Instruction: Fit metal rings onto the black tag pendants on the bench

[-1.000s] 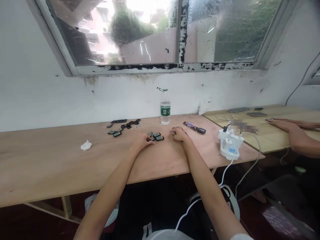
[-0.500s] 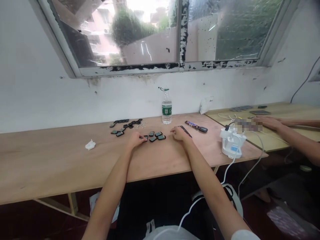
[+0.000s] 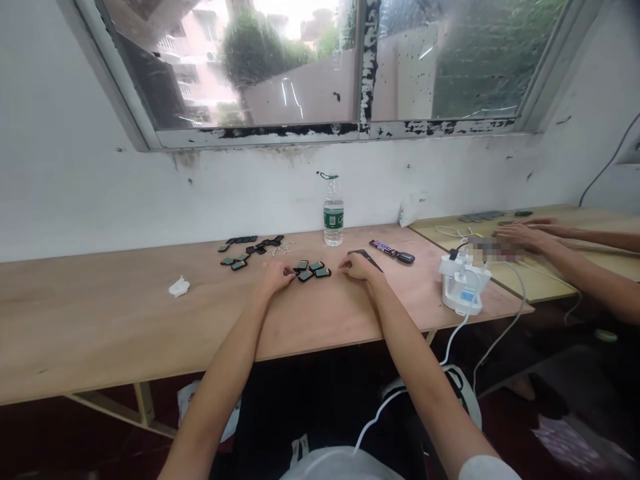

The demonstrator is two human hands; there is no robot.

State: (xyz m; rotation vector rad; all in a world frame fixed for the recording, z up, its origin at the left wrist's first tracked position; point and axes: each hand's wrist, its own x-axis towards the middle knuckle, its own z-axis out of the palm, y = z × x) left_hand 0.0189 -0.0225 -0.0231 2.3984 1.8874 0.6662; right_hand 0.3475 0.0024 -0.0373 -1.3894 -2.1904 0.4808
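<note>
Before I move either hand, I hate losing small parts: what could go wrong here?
The left hand is close beside the dark-rimmed pieces; a careless move might scatter them. The tiny pale bits lie loose on the table and could be brushed away. The white cable hangs over the table's edge near the right arm; a snag might drag the power strip.

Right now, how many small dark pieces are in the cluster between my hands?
4 clearly visible: back left piece, back right piece, front left piece and front right piece. Another may be partly hidden at your left hand.
</note>
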